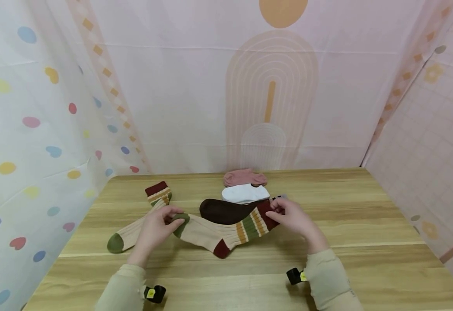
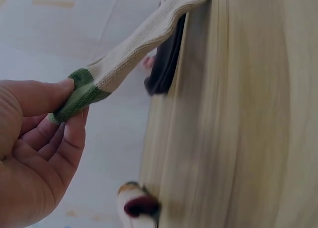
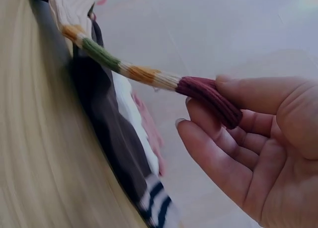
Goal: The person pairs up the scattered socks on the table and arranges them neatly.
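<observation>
Between my two hands a cream sock (image 1: pixel 201 231) with green toe, dark red heel and striped cuff stretches above the table. My left hand (image 1: pixel 158 226) pinches its green toe (image 2: pixel 82 96) between thumb and fingers. At the other end, my right hand (image 1: pixel 293 218) pinches the dark red cuff (image 3: pixel 208 99). A similar sock (image 1: pixel 133 231) lies to the left on the table, partly behind the left hand. Behind the held sock lies a dark brown sock (image 1: pixel 218 211), partly covered from view.
Farther back on the wooden table (image 1: pixel 366 259) lie a white low sock (image 1: pixel 244 194) and a pink low sock (image 1: pixel 244 177). A striped black-and-white end (image 3: pixel 159 200) shows beside the dark sock. Patterned curtains (image 1: pixel 180 95) stand behind and at both sides.
</observation>
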Available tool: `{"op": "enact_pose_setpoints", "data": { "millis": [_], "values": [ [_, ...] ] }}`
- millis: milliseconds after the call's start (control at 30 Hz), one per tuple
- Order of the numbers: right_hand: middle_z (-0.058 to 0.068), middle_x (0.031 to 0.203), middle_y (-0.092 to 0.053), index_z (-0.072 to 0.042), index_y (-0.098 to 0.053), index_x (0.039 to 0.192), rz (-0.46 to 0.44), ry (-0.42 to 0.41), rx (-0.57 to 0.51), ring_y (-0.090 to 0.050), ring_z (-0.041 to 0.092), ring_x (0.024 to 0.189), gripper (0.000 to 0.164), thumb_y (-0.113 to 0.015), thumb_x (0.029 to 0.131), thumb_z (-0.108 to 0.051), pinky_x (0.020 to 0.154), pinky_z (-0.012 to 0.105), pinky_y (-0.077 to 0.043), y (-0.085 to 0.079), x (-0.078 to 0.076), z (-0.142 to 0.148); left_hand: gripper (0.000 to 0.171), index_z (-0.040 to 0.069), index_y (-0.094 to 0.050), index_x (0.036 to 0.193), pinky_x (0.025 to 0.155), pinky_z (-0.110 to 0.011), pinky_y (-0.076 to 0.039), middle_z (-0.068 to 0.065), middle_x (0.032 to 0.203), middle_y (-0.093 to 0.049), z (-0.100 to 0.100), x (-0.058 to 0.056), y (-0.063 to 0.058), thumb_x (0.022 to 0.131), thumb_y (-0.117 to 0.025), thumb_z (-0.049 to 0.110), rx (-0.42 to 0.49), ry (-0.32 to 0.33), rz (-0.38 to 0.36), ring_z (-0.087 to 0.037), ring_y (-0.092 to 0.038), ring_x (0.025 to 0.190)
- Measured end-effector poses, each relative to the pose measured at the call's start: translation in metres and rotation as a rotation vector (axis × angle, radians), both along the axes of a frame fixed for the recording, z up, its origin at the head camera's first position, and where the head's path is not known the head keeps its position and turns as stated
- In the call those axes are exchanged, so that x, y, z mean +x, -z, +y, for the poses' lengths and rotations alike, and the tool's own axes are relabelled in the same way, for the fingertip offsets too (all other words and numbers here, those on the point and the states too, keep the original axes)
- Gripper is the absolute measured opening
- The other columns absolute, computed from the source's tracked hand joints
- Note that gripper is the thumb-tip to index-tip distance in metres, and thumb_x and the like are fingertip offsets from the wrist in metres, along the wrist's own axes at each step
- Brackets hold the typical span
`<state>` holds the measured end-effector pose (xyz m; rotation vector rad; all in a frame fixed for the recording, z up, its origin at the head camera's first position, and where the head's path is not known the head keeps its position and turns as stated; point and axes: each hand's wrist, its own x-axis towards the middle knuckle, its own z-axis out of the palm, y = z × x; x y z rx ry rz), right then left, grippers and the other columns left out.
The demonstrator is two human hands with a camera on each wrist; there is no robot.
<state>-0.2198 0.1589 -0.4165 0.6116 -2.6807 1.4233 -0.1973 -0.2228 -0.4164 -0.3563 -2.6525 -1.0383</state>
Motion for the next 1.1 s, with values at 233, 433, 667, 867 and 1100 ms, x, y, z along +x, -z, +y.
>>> {"op": "enact_pose_setpoints", "data": {
  "millis": [233, 433, 667, 867, 1100],
  "values": [
    [0.001, 0.082, -0.051, -0.005, -0.054, 0.088, -0.041, -0.020, 0.044, -0.046, 0.017, 0.074, 0.015, -0.067, 0.094, -0.009, 0.065, 0.028, -0.041, -0.001, 0.006, 0.024, 0.020, 0.005, -0.073, 0.105, 0.066, -0.031, -0.050, 0.001, 0.084, -0.067, 0.021, -0.007, 0.002, 0.086, -0.077, 0.005, 0.018, 0.031, -0.037, -0.014, -0.060, 0.075],
    [-0.001, 0.077, -0.047, -0.007, -0.050, 0.082, -0.023, -0.049, 0.064, -0.044, 0.013, 0.069, 0.021, -0.067, 0.094, -0.010, 0.061, 0.026, -0.038, 0.000, 0.011, 0.039, 0.018, 0.010, -0.074, 0.102, 0.069, -0.033, -0.051, 0.002, 0.087, -0.068, 0.031, -0.007, 0.001, 0.086, -0.077, 0.006, 0.019, 0.079, -0.067, -0.014, -0.061, 0.078],
    [-0.001, 0.074, -0.045, -0.009, -0.049, 0.079, -0.051, -0.045, 0.099, -0.043, 0.010, 0.063, 0.024, -0.066, 0.095, -0.010, 0.057, 0.025, -0.040, 0.004, 0.012, 0.058, 0.017, 0.008, -0.073, 0.101, 0.065, -0.027, -0.049, 0.003, 0.084, -0.067, 0.041, -0.011, 0.007, 0.085, -0.077, 0.003, 0.050, 0.129, -0.090, -0.012, -0.060, 0.074],
    [0.001, 0.077, -0.049, -0.007, -0.051, 0.083, -0.096, -0.022, 0.153, -0.047, 0.013, 0.064, 0.020, -0.066, 0.095, -0.011, 0.056, 0.028, -0.047, 0.008, 0.007, 0.066, 0.016, 0.007, -0.072, 0.099, 0.066, -0.029, -0.050, 0.002, 0.084, -0.067, 0.050, -0.018, 0.013, 0.085, -0.076, 0.001, 0.035, 0.149, -0.094, -0.012, -0.060, 0.075],
    [0.000, 0.075, -0.049, -0.008, -0.048, 0.082, -0.128, -0.014, 0.243, -0.044, 0.014, 0.065, 0.023, -0.066, 0.095, -0.012, 0.059, 0.030, -0.041, 0.013, 0.002, 0.066, 0.015, 0.008, -0.072, 0.098, 0.072, -0.033, -0.050, 0.002, 0.085, -0.067, 0.053, -0.028, 0.020, 0.085, -0.076, 0.001, 0.002, 0.125, -0.141, -0.014, -0.061, 0.081]
  ]
}}
